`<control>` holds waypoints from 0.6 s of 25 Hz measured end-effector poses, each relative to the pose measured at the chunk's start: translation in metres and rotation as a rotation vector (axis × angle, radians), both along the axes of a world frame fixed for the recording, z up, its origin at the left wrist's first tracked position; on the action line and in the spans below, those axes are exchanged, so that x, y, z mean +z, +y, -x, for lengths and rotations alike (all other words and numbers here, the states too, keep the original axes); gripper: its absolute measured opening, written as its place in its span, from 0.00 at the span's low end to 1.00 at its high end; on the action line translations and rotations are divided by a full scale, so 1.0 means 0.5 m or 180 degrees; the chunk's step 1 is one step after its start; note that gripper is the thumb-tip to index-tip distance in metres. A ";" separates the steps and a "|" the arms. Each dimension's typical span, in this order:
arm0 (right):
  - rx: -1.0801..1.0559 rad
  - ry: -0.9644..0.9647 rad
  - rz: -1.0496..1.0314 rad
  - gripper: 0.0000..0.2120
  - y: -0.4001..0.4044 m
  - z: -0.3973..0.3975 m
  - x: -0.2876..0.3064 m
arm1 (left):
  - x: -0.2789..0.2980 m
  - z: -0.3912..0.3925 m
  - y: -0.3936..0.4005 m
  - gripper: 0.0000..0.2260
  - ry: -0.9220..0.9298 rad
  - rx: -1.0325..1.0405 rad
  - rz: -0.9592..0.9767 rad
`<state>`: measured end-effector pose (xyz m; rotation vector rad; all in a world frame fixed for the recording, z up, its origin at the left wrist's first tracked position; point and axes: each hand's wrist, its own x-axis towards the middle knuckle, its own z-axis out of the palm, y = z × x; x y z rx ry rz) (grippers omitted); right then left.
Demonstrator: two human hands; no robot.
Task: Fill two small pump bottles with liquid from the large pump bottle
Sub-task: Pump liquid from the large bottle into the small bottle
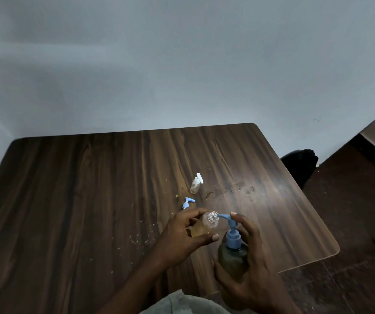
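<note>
A dark wood-grain bench sits against a plain pale wall, with a dim floor to its right. I see 2 hands low in the head view, reaching forward over the near right part of the bench. The left hand is curled around an open small bottle, tilted so its clear threaded neck points toward the right; amber liquid shows inside. The right hand is wrapped around the large pump bottle, a dark greenish body standing upright, with the index finger resting on top of its blue pump head. The spout tip sits just beside the small bottle's mouth. Farther back on the bench stands a second small bottle with a white pump fitted, and a loose blue pump lies between it and the left hand. Pale crumbs and a smeared wet patch mark the wood.
</note>
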<state>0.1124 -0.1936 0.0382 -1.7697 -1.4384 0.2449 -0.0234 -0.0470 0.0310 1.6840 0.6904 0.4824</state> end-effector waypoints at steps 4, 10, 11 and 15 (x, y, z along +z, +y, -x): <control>-0.0459 0.0056 -0.0289 0.51 0.023 -0.004 -0.046 | 0.004 0.000 -0.005 0.21 -0.0036 0.0031 -0.0111; -0.0011 0.0221 -0.0225 0.39 0.013 -0.004 0.005 | 0.004 0.004 -0.011 0.22 -0.0003 0.0074 -0.0190; -0.0016 0.0187 -0.0166 0.39 0.016 -0.007 0.004 | 0.002 0.004 -0.013 0.22 0.0016 0.0073 -0.0203; 0.0148 0.0282 0.0047 0.46 0.006 -0.020 -0.003 | 0.005 0.008 -0.018 0.21 -0.0003 0.0130 -0.0141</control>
